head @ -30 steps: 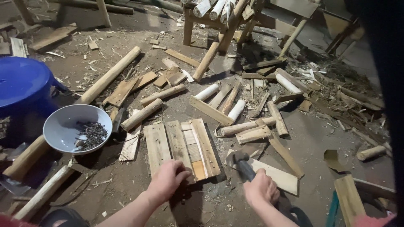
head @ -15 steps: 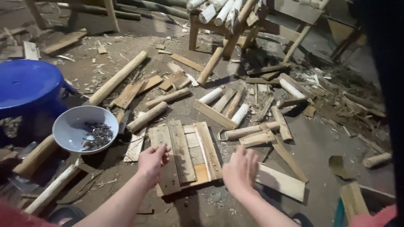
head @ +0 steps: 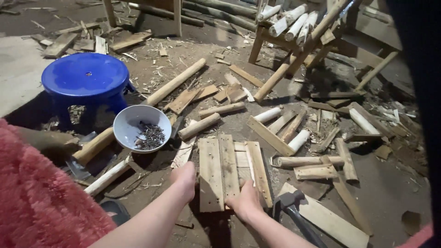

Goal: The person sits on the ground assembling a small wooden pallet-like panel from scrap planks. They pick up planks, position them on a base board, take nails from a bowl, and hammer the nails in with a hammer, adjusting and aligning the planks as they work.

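Note:
A small panel of nailed wooden slats (head: 219,167) lies on the dirt floor in front of me. My left hand (head: 185,180) grips its left near edge, fingers curled around the side. At the panel's near end, my right hand (head: 245,202) clasps the middle slats. A hammer (head: 288,202) with a dark head and handle lies on a flat board (head: 328,220) just right of my right hand, untouched. A white bowl (head: 120,126) holding a pile of dark nails (head: 149,136) sits to the left of the panel.
A blue plastic stool (head: 85,76) stands at the left behind the bowl. Round poles (head: 174,82), short peeled logs (head: 268,115) and loose planks are scattered about. A wooden rack (head: 280,27) with cut rounds stands at the back. Red fuzzy cloth (head: 41,197) fills the lower left.
My right hand has let go of the hammer, which now lies on the board, and moved left onto the panel's near end. My left hand shifted to the panel's left edge.

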